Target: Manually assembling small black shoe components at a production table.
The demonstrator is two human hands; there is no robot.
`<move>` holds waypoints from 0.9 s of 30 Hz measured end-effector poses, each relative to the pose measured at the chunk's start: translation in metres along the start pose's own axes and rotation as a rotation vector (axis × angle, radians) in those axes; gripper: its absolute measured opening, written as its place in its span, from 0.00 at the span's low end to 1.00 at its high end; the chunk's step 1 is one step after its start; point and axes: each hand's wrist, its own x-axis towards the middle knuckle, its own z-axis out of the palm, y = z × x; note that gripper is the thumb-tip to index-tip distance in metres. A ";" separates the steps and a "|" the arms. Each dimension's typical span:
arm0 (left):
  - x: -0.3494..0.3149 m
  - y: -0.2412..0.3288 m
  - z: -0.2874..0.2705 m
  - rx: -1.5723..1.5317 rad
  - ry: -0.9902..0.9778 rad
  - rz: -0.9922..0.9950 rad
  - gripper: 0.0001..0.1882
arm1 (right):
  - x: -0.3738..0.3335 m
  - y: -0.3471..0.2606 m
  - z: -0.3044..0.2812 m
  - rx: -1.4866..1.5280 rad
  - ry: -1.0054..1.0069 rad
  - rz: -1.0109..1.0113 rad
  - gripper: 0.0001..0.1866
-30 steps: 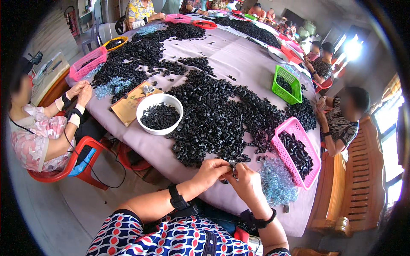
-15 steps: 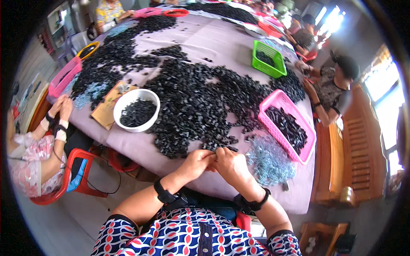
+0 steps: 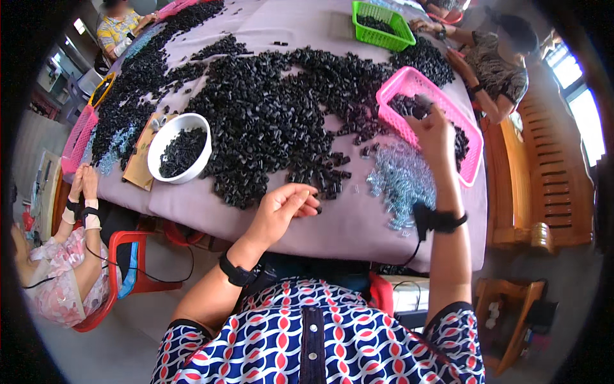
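Hovering over a pink basket (image 3: 475,157), our right hand (image 3: 435,131) is bending its fingers beside a blurred dark shape; motion is hiding whether they are gripping it or letting it go, so we cannot tell. Our left hand (image 3: 278,208), lower and well apart, is curling its fingers in, pinching a small black piece (image 3: 318,208) at the tips above the pale tablecloth (image 3: 345,230). Most of the loose black pieces (image 3: 268,115) are lying in a broad pile just ahead of that left hand. For good handling, we are judging it wise to be keeping the right fingers low inside the basket's rim, so nothing is bouncing out onto the clear bluish bits (image 3: 400,182) left of the right forearm, and to be keeping the left pinch light and steady. Under the right hand, the pink basket is holding black pieces. Ahead of the left hand and to its left, a white bowl (image 3: 167,134) is holding smaller-looking dark pieces. Beyond the right hand, a green basket (image 3: 384,37) is holding more dark ones.
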 end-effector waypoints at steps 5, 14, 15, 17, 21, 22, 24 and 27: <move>-0.002 0.000 0.001 0.065 0.042 0.015 0.15 | -0.032 0.005 -0.009 0.043 -0.114 -0.042 0.16; -0.011 0.000 0.014 0.242 0.170 0.137 0.11 | -0.108 -0.038 0.021 0.017 -0.520 -0.349 0.09; -0.013 0.000 0.016 0.332 0.188 0.172 0.10 | -0.110 -0.034 0.027 -0.003 -0.517 -0.379 0.09; -0.014 -0.002 0.017 0.471 0.201 0.280 0.10 | -0.111 -0.032 0.032 -0.017 -0.512 -0.408 0.09; -0.008 0.006 0.017 0.969 0.071 0.385 0.13 | -0.113 -0.033 0.037 -0.041 -0.469 -0.435 0.07; -0.006 0.006 0.018 0.970 0.069 0.385 0.13 | -0.114 -0.033 0.038 -0.048 -0.434 -0.447 0.07; -0.002 0.004 0.019 1.020 0.076 0.408 0.10 | -0.114 -0.033 0.040 -0.051 -0.438 -0.441 0.07; -0.001 0.002 0.016 1.019 0.089 0.406 0.09 | -0.113 -0.032 0.043 -0.051 -0.434 -0.429 0.07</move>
